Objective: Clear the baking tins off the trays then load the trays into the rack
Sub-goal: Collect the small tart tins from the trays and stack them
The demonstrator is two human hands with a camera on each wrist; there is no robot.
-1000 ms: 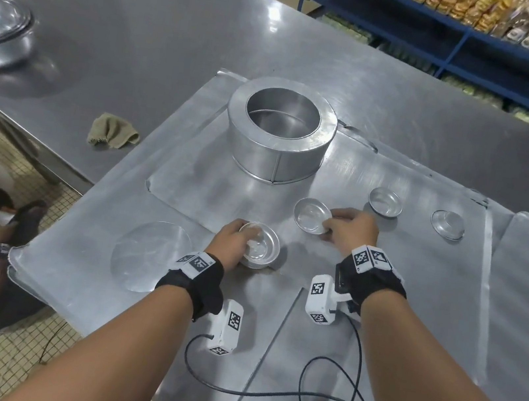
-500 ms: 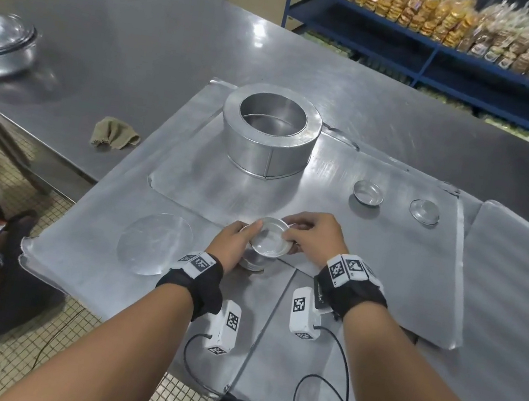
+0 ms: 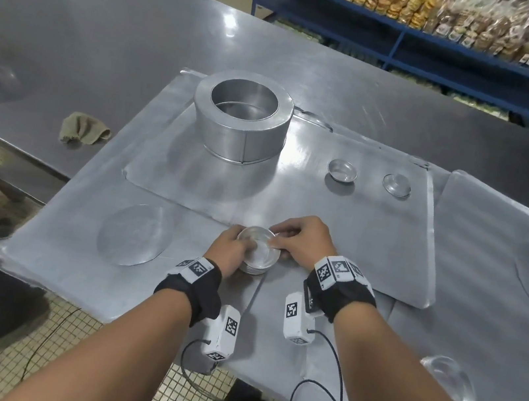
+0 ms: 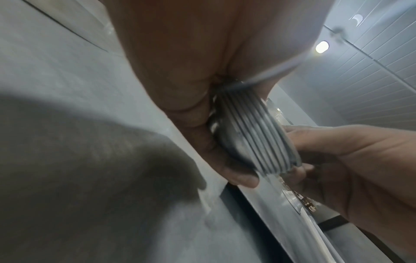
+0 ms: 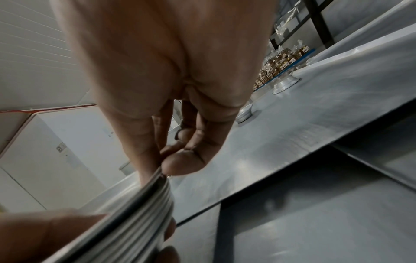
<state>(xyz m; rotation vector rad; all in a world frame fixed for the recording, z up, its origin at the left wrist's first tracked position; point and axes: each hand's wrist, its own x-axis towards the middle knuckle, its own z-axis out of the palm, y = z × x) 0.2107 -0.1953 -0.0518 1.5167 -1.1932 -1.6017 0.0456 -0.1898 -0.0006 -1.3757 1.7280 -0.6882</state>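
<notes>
Stacking is the step in hand: the person gathers the small baking tins into one nested stack (image 3: 257,251) near the front edge of the trays, where the upper tray (image 3: 370,245) overlaps the lower one. The left hand (image 3: 229,247) curls round the stack's left side, and the right hand (image 3: 298,240) pinches the rim of the top tin as it seats. Two small tins are left on the far right of the upper tray, one upright (image 3: 342,171) and one that looks upside down (image 3: 396,185); the large round tin (image 3: 241,120) stands at the far middle. The next move probably calls for the right hand to let go and reach far right for the upright tin while the left steadies the stack.

Only the left wrist view shows the stack (image 4: 254,131) as many thin rims nested together; from the head view it reads as hardly more than one tin. Only the head view shows a cloth (image 3: 84,128) on the bench and a flat disc (image 3: 134,235) on the lower tray.
</notes>
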